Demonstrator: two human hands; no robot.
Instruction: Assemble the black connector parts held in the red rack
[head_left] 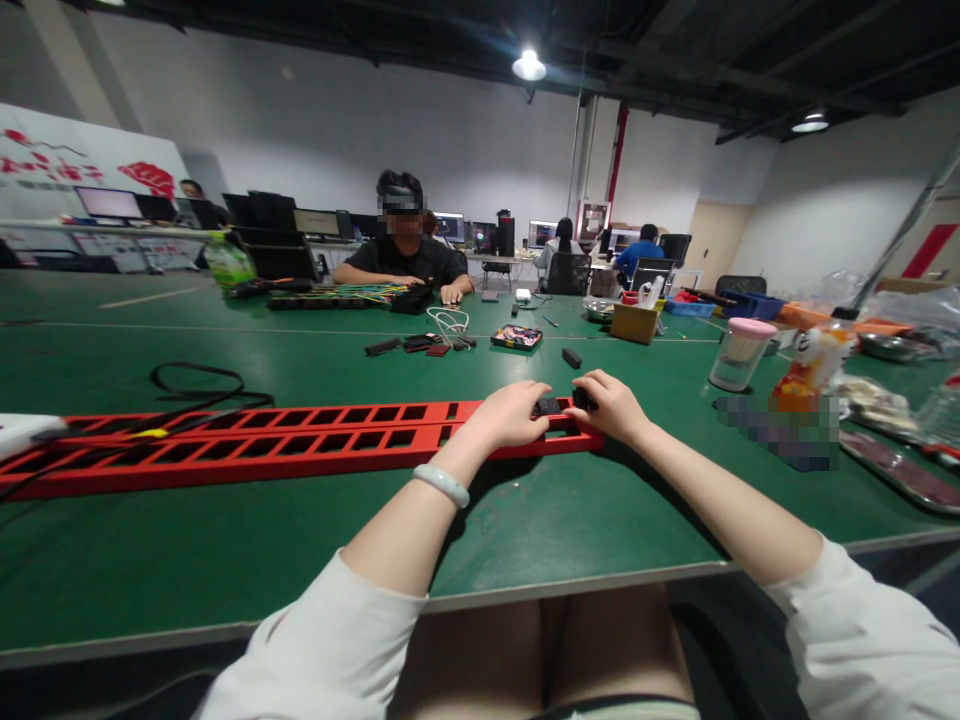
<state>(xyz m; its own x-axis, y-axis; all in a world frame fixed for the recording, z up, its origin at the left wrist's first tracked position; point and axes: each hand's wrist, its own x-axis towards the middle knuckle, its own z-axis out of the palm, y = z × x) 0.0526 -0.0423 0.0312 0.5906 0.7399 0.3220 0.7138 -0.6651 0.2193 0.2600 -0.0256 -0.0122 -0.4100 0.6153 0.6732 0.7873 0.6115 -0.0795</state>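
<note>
A long red slotted rail (247, 445) lies across the green table in front of me, running from the left edge to its right end under my hands. My left hand (510, 413) rests on that right end, fingers pressing a small black block (548, 407) set in the rail. My right hand (611, 404) grips another small black piece (582, 397) just beside it, at the rail's tip. A pale bangle sits on my left wrist.
A black cable (199, 385) loops behind the rail. Loose black parts (571, 357), a white cord and a small tray (517, 337) lie further back. A pink-lidded jar (739, 355) and packets crowd the right. Across the table a person works on a black rail (337, 298).
</note>
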